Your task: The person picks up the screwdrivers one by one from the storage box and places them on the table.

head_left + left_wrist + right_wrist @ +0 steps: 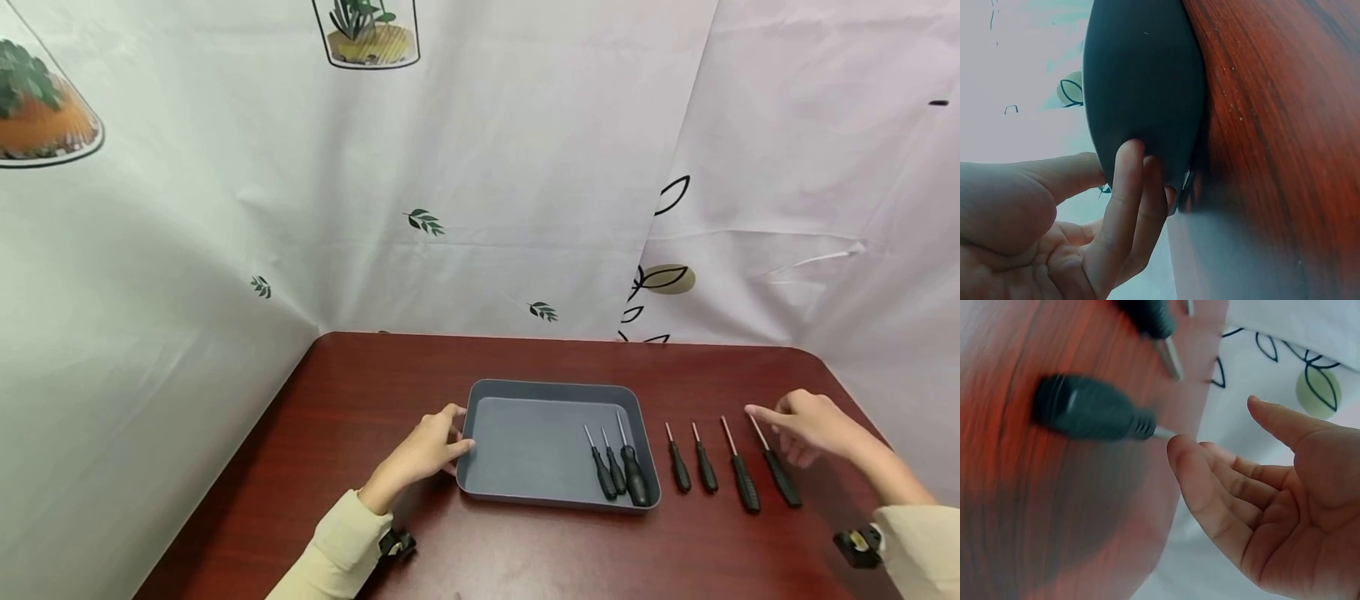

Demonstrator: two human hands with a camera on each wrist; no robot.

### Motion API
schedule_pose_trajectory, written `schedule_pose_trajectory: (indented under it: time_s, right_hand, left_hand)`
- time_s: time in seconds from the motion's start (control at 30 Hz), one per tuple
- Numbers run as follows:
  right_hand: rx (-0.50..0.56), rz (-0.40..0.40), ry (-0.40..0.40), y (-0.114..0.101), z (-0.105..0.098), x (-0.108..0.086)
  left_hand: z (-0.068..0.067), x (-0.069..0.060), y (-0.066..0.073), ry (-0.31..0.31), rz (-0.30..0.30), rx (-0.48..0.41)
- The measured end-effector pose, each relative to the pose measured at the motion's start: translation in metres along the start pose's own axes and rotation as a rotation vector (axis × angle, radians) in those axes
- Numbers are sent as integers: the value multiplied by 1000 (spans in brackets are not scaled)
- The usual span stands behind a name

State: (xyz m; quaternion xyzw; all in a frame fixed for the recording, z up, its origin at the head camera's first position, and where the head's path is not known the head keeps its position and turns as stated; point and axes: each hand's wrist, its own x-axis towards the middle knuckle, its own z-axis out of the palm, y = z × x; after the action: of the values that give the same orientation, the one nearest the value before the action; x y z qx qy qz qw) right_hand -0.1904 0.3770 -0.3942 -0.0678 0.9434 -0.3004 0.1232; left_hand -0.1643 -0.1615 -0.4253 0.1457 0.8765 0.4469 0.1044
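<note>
My left hand (423,450) grips the left wall of a shallow grey tray (525,442), thumb over the rim; in the left wrist view its fingers (1125,194) lie against the outer side. Three black-handled screwdrivers lie side by side in the tray's right part, the largest screwdriver (634,479) rightmost. My right hand (817,425) is over the rightmost loose screwdriver (782,479). Its index fingertip is by the metal shaft, and the right wrist view shows the thumb spread well apart. Whether the fingertip touches the shaft, I cannot tell.
Between tray and right hand, three more screwdrivers lie in a row, the nearest to the tray a short screwdriver (679,468). Everything stands on a dark red wooden table (375,375). Behind it hangs a white sheet (480,167) printed with leaves and plants.
</note>
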Motion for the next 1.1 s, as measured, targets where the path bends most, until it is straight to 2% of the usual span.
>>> schedule_pose_trajectory:
  time_s: [0.13,0.37,0.5,0.73,0.93,1.1]
  right_hand:
    - [39,-21,-17,-10,5,1]
    - [116,-101,-60,-33,15,3]
    - [183,-111,-104,-48,23,7]
    - [271,-148,-152,-68,41,11]
    - [331,-159,-167,-78,55,14]
    - [353,-153,-171,-83,63,15]
  left_hand:
    - [1,0,1,14,-13,45]
    - [0,-1,11,107,-75,207]
    - [-2,0,17,139,-61,255]
    - [0,-2,27,151,39,228]
    - [5,-6,34,107,92,171]
    - [8,-7,43,82,106,155]
